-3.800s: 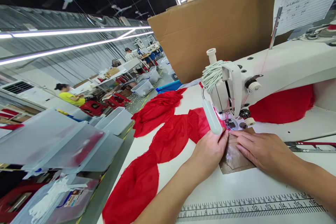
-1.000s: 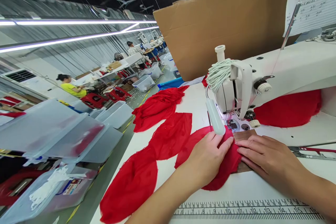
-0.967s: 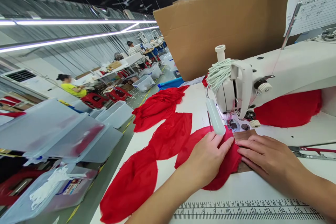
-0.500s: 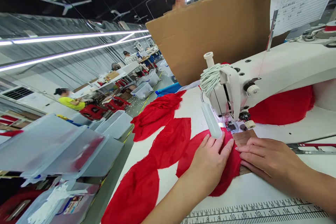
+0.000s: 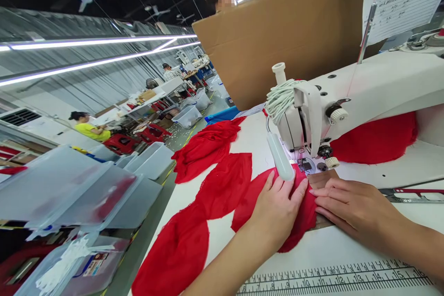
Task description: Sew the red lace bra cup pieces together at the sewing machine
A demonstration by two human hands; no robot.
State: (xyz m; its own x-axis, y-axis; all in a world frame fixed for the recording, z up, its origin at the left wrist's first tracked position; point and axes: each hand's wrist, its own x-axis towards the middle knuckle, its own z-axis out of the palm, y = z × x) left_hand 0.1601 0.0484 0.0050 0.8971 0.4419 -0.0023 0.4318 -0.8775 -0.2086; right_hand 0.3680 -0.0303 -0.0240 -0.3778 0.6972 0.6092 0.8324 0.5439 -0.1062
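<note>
While your left hand [image 5: 277, 210] lies flat and fairly wide on the red cloth [image 5: 307, 215], your right hand [image 5: 354, 206] narrows at its 3 o'clock edge; whether it pinches, you cannot tell. The cloth sits below the sewing machine's needle area, its top edge pointing to 12 o'clock, its long axis hidden by your left hand. The pale green handle [image 5: 280, 159] blocks your view near 12; 3 red pieces [image 5: 225, 185] lie between 8 and 11.
</note>
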